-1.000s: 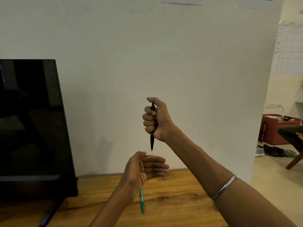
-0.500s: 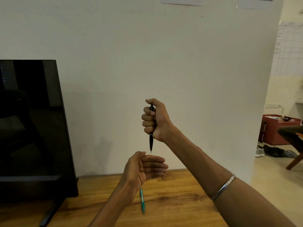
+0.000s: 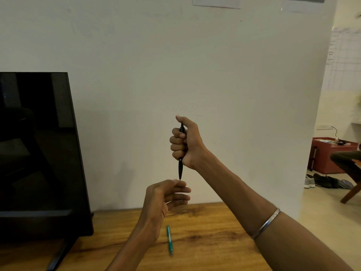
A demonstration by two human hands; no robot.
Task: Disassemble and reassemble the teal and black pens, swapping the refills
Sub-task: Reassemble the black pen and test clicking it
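Right grip [image 3: 184, 142] fists black pen [image 3: 180, 169] upright; left grip [image 3: 166, 196] loose beneath, teal pen [image 3: 169, 240] beside monitor [image 3: 39, 153]

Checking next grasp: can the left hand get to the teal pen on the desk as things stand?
Probably yes. The left hand holds nothing and hovers just above the teal pen, which lies alone on the wooden desk, uncovered.
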